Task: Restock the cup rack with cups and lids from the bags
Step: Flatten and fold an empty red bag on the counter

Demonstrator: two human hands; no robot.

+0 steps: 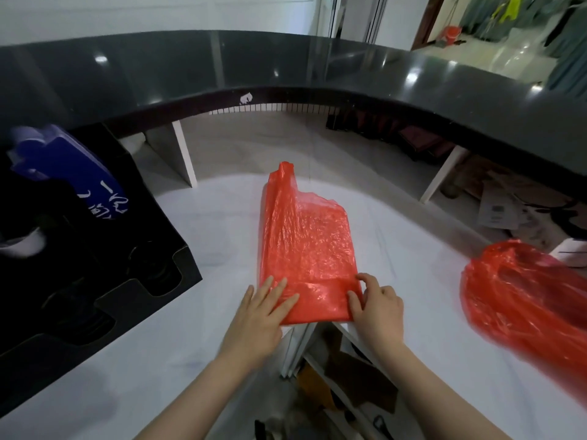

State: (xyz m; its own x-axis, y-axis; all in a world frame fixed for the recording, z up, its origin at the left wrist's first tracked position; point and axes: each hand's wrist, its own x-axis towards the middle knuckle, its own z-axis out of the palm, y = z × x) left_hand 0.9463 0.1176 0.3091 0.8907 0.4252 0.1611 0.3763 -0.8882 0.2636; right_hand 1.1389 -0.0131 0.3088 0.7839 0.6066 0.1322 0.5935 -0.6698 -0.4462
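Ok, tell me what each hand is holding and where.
The right hand pinches the flattened red bag at its near right corner. The left hand holds nothing; it presses flat on the near left edge.

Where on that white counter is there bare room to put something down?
Bare white counter lies between the black cup rack and the flat red bag, and between that bag and the bulging red bag. The near edge is crowded: left hand and right hand rest on the flat bag.
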